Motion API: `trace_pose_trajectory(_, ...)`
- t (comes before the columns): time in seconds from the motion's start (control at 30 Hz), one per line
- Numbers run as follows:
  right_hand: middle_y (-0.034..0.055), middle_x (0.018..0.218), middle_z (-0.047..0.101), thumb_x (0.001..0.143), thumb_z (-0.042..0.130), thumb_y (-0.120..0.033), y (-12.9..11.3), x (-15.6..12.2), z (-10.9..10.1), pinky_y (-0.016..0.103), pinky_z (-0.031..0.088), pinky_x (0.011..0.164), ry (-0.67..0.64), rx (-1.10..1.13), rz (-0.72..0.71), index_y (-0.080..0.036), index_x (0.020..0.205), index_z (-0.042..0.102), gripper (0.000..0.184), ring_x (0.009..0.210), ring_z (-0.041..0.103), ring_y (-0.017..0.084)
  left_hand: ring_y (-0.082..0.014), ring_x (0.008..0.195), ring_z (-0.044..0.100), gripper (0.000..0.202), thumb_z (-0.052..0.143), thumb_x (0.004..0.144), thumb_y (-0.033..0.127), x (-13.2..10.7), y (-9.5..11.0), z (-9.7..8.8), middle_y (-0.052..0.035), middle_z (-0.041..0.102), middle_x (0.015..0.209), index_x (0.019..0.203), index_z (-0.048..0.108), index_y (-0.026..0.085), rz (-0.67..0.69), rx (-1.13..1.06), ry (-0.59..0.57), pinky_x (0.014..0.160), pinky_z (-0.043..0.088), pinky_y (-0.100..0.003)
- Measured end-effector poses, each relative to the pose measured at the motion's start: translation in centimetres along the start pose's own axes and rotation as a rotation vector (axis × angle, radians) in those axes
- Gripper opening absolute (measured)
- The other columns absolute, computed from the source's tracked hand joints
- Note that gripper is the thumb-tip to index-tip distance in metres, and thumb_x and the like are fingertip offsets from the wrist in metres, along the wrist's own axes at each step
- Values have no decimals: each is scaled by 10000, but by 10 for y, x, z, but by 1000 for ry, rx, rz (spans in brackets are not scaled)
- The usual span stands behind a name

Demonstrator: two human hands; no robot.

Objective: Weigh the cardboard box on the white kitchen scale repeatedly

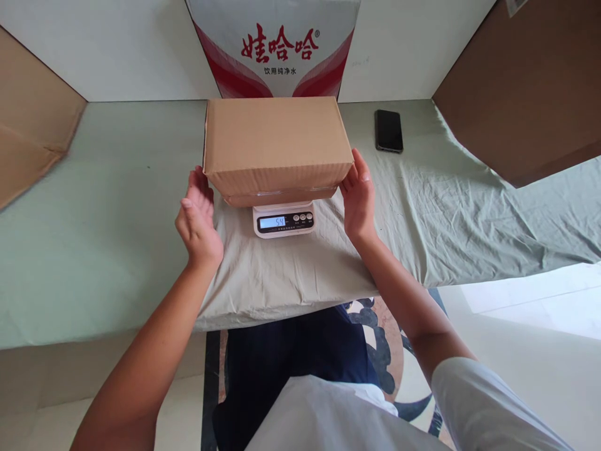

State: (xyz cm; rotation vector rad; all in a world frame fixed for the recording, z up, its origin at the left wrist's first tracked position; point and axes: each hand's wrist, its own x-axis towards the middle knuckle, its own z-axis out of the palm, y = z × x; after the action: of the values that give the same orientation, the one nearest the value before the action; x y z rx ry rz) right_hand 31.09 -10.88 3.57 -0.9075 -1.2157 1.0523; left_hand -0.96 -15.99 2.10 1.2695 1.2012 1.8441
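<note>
A closed brown cardboard box (277, 134) rests on a small white digital scale (284, 232), whose lit display seems to read 54. My left hand (200, 219) is beside the box's left front corner, fingers stretched out and palm turned inward; its fingertips are at the box's side, and I cannot tell if they touch it. On the other side, my right hand (359, 197) has its fingers extended along the lower right front edge, partly hidden behind the box. Neither hand is wrapped round the box. The scale's platform is mostly hidden beneath it.
A black phone (389, 131) lies on the green tablecloth (131, 238) right of the box. Behind stands a white and red printed carton (282, 37) against the wall. Large brown cardboard pieces (521, 94) flank the table at both ends. The table's front edge is close to my body.
</note>
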Motion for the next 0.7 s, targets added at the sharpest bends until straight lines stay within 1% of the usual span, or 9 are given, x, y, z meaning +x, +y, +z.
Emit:
trace_pose_trajectory(0.1, -52, 1893, 458, 908, 492, -1020, -3, 0, 1, 659, 278, 1533, 3, -7, 14, -498, 1697, 474, 947, 1843, 330, 343, -349, 1755, 452, 953, 513, 993, 980, 2, -3, -2, -124, 582, 1799, 1605, 741, 287, -8, -7, -21, 1482, 304, -535)
trace_pose_trajectory(0.2, -43, 1886, 470, 923, 488, -1003, -4, -1, 1, 652, 290, 1530, -9, -17, -2, -485, 1707, 467, 940, 1832, 355, 341, -368, 1756, 446, 1006, 506, 968, 1006, 1, -3, -2, -128, 566, 1810, 1645, 704, 289, -39, -14, -67, 1481, 292, -554)
trace_pose_trajectory(0.33, -39, 1840, 540, 961, 493, -952, -8, -5, 7, 634, 309, 1528, -21, -33, -29, -465, 1676, 528, 866, 1807, 403, 334, -406, 1722, 495, 1009, 578, 922, 1008, -7, 3, 6, -162, 622, 1756, 1603, 750, 284, -77, -9, -71, 1448, 345, -577)
trace_pose_trajectory(0.43, -37, 1783, 604, 997, 463, -921, -13, -13, 16, 595, 322, 1534, -47, -55, -60, -442, 1624, 599, 801, 1787, 433, 319, -412, 1684, 545, 905, 675, 900, 948, -11, 10, 13, -165, 688, 1687, 1508, 823, 294, -87, -11, -46, 1411, 410, -565)
trace_pose_trajectory(0.5, -43, 1774, 610, 1008, 460, -908, -16, -18, 22, 575, 310, 1543, -63, -58, -74, -447, 1618, 604, 779, 1790, 426, 314, -415, 1662, 568, 802, 738, 891, 884, -11, 15, 16, -155, 734, 1623, 1434, 864, 308, -91, -16, -30, 1384, 451, -566)
trace_pose_trajectory(0.6, -65, 1806, 564, 990, 475, -926, -24, -23, 28, 569, 296, 1551, -91, -71, -86, -483, 1662, 543, 808, 1807, 392, 322, -417, 1617, 603, 694, 775, 886, 826, -7, 25, 18, -125, 783, 1510, 1364, 884, 335, -51, -34, -38, 1357, 484, -575)
trace_pose_trajectory(0.7, -82, 1810, 532, 942, 468, -995, -37, -13, 29, 577, 298, 1545, -78, -119, -105, -515, 1707, 458, 903, 1838, 315, 340, -387, 1478, 696, 568, 817, 895, 744, 4, 34, 21, -93, 795, 1369, 1270, 880, 322, 5, -79, -61, 1325, 518, -561)
